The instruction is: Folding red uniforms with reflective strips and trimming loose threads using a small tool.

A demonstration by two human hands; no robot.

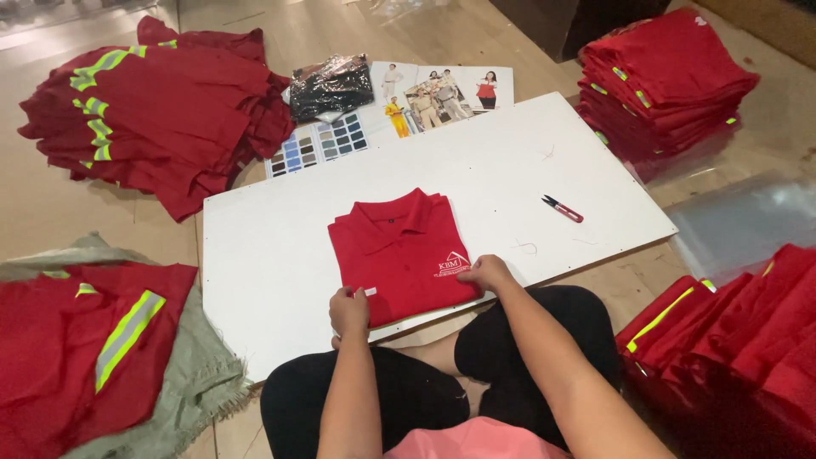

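Looking down from my head cam: I'm sitting cross-legged on the floor with a white board (280, 255) across my knees as a worktop. Right in the middle of it, close to me, sits a folded red polo shirt (399, 251), collar pointing away from me, small white logo on the chest.

My left hand (349, 311) is pinching the near left corner of the shirt, fingers curled over the edge. My right hand (486, 272) is gripping the near right edge, just below the logo, knuckles up. So both hands are closed on the shirt's bottom edge, and the shirt lies flat on the board.

Off to the right on the board there's a little pair of red thread snips (562, 208), well apart from the shirt.

Around me on the floor: a messy heap of red shirts with reflective stripes (153, 110) at far left, a neat stack of folded red shirts (663, 76) at far right, and more red ones with yellow stripes (731, 331) beside my right knee. On my left a red garment with a grey-and-yellow stripe (102, 340) lies on a greenish sack (200, 378). Past the board's far edge there's a colour swatch card (319, 144), a shiny black packet (330, 85) and a sheet with photos of people in uniforms (442, 93).
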